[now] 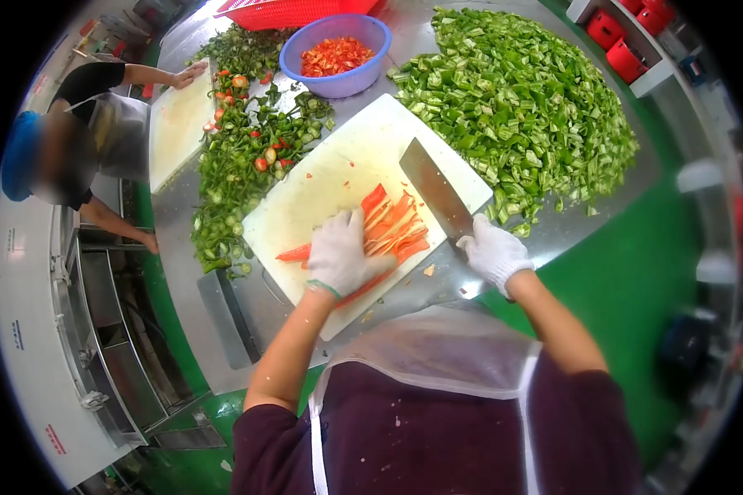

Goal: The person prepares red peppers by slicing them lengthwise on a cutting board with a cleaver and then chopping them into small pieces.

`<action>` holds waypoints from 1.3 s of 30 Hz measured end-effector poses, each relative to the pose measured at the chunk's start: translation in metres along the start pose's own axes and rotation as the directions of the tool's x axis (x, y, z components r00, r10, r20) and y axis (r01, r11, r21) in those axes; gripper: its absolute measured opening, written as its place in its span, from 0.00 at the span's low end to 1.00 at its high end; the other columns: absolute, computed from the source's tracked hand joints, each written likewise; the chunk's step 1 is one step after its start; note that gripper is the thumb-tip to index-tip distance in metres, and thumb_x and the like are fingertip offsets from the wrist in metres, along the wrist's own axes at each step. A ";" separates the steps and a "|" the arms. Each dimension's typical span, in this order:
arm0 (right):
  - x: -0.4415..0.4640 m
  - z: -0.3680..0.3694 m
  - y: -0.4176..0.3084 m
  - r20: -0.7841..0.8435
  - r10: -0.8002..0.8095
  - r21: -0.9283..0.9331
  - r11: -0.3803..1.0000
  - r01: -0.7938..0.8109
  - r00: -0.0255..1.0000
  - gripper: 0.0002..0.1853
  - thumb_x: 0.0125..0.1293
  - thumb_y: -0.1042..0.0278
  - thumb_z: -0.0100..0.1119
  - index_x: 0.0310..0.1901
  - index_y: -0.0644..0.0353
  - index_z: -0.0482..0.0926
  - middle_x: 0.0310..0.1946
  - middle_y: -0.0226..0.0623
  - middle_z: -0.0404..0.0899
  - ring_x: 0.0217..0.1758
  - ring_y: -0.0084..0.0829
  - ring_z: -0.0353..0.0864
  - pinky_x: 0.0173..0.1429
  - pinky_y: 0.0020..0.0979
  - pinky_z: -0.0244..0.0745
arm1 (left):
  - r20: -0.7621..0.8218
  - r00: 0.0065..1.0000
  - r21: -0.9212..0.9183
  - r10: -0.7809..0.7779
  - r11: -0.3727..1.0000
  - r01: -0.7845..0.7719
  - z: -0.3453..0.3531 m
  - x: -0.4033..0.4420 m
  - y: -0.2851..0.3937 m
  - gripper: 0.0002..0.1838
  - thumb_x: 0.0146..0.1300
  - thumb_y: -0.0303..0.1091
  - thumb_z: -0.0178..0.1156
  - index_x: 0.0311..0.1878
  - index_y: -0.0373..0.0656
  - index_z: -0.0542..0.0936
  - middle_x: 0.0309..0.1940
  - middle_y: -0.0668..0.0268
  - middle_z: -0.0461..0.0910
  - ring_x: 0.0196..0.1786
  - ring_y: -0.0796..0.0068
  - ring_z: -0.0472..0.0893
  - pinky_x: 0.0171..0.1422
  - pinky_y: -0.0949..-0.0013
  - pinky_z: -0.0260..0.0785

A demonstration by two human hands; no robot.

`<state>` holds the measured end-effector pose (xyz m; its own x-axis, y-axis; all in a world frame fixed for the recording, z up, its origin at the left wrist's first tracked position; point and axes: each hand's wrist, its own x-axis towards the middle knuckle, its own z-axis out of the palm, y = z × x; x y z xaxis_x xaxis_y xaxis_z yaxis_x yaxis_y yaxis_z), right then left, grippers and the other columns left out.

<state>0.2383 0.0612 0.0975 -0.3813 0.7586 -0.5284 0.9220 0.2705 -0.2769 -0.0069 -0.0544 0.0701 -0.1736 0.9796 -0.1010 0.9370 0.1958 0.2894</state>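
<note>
My left hand, in a white knitted glove, presses on a bunch of red pepper strips on the white cutting board. Its fingers curl over the strips, and their tips are partly hidden. Wrapped around the handle of a cleaver is my right hand, gloved too. The wide blade lies over the right part of the board, just right of the strips and apart from them. Small red scraps dot the board.
Chopped green peppers are heaped at the back right. A purple bowl holds chopped red pepper, near a red basket. Pepper stem ends lie left. Another person stands there by a second board. A dark blade lies front left.
</note>
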 end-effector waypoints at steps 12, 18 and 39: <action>0.016 -0.022 -0.011 0.033 -0.115 -0.050 0.992 0.117 0.993 0.22 0.70 0.61 0.53 0.63 0.60 0.71 0.49 0.59 0.84 0.53 0.59 0.84 0.60 0.53 0.77 | -0.203 0.979 0.096 -0.028 0.994 0.049 0.038 0.005 -0.010 0.43 0.52 0.45 0.70 0.70 0.33 0.68 0.53 0.54 0.80 0.52 0.55 0.80 0.53 0.50 0.68; -0.007 -0.011 -0.056 0.167 -0.347 -0.184 0.909 0.375 0.923 0.14 0.68 0.70 0.52 0.54 0.62 0.74 0.43 0.57 0.86 0.47 0.58 0.86 0.52 0.54 0.80 | -0.245 0.967 0.057 0.077 0.996 -0.065 0.051 -0.002 -0.027 0.44 0.52 0.44 0.72 0.70 0.33 0.69 0.55 0.51 0.79 0.55 0.52 0.80 0.57 0.51 0.71; 0.026 -0.001 -0.043 0.107 -0.425 -0.121 0.892 0.436 0.899 0.13 0.71 0.64 0.55 0.52 0.59 0.71 0.40 0.57 0.84 0.45 0.63 0.83 0.50 0.56 0.77 | -0.494 0.869 -0.022 -0.028 1.000 0.020 0.048 -0.031 0.003 0.38 0.59 0.45 0.69 0.68 0.33 0.72 0.61 0.50 0.77 0.61 0.51 0.76 0.65 0.47 0.66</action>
<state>0.1890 0.0693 0.0964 -0.7420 0.5033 -0.4428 0.6638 0.6438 -0.3806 0.0155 -0.0864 0.0282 -0.3269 0.8680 0.3738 0.9265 0.2165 0.3077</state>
